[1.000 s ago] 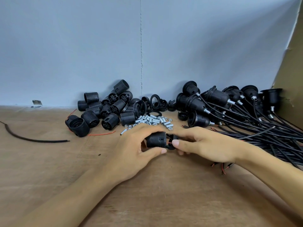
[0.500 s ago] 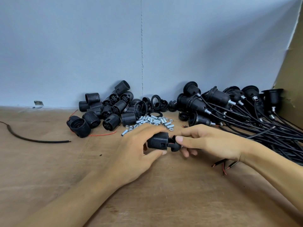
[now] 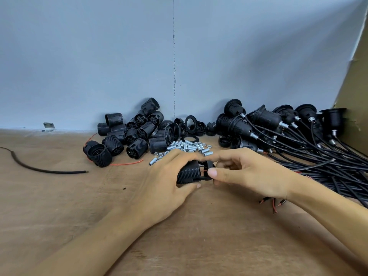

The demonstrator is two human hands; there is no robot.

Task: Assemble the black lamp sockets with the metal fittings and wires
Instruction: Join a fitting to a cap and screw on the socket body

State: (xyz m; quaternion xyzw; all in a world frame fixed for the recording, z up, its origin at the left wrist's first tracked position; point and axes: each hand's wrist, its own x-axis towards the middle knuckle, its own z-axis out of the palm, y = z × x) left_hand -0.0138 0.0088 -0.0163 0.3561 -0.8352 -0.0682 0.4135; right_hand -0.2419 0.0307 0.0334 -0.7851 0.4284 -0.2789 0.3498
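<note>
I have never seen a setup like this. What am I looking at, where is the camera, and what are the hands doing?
There is no machine: these are a person's two bare hands, filmed by one camera worn on the head, looking forward and down. The left hand grips a ribbed black lamp socket; the right hand pinches a black cap at its end, with red wire showing between. On the wooden table lie loose sockets, small metal fittings, and, at the right, a heap of wired sockets.
</note>
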